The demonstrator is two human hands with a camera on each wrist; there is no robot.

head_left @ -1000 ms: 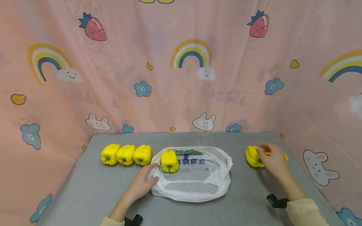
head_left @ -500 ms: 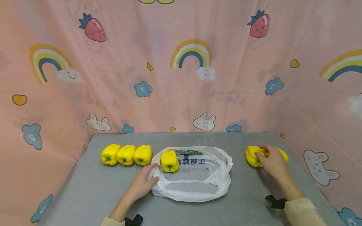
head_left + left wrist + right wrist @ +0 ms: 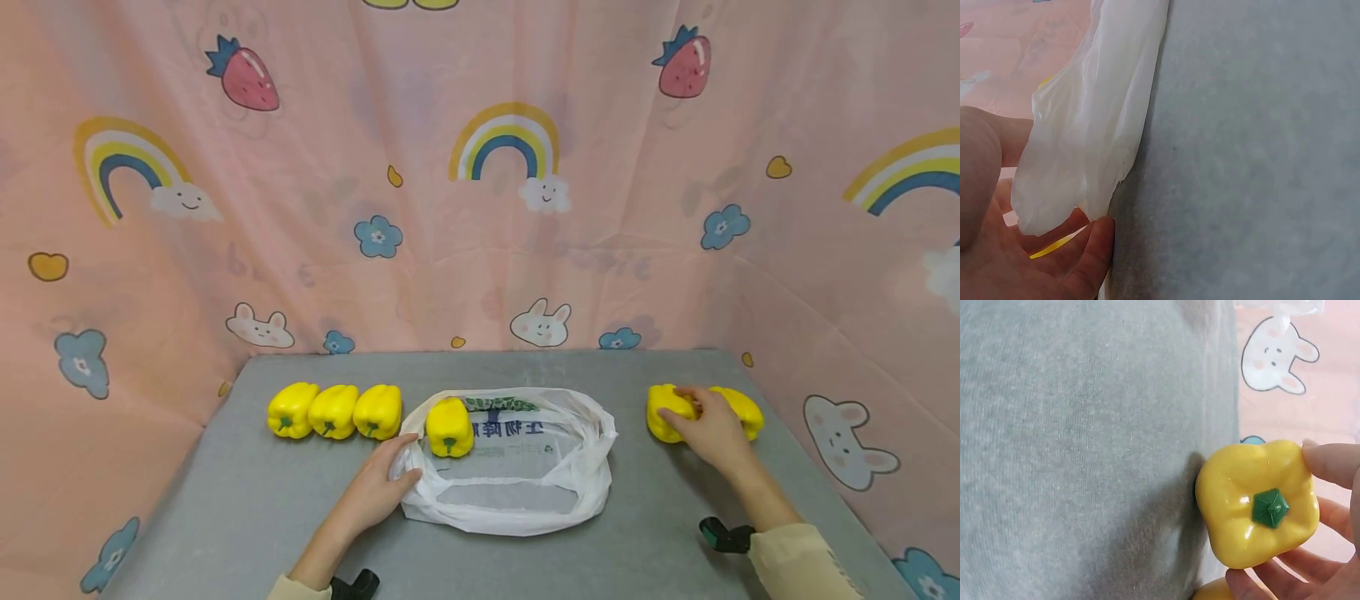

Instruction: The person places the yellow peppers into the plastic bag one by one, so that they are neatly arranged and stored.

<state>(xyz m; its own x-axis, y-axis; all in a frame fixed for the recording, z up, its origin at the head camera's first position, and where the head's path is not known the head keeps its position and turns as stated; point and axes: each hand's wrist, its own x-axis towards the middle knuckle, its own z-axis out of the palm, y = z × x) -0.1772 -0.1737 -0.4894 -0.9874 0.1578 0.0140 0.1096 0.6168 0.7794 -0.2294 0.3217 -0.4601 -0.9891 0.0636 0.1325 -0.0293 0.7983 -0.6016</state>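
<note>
Since a second ago the right hand has slid down over the left of the two yellow bell peppers at the far right of the counter, so its fingers now curl round that pepper instead of hovering above it; the right-wrist view shows a thumb and fingertips pinching the pepper's sides, green stem facing the camera. The second pepper lies touching it on the right. The white plastic bag lies well to the left of this grip, mouth spread flat, one pepper already inside. The left hand pinches the bag's left rim. Three more peppers sit in a row just left of the bag.
</note>
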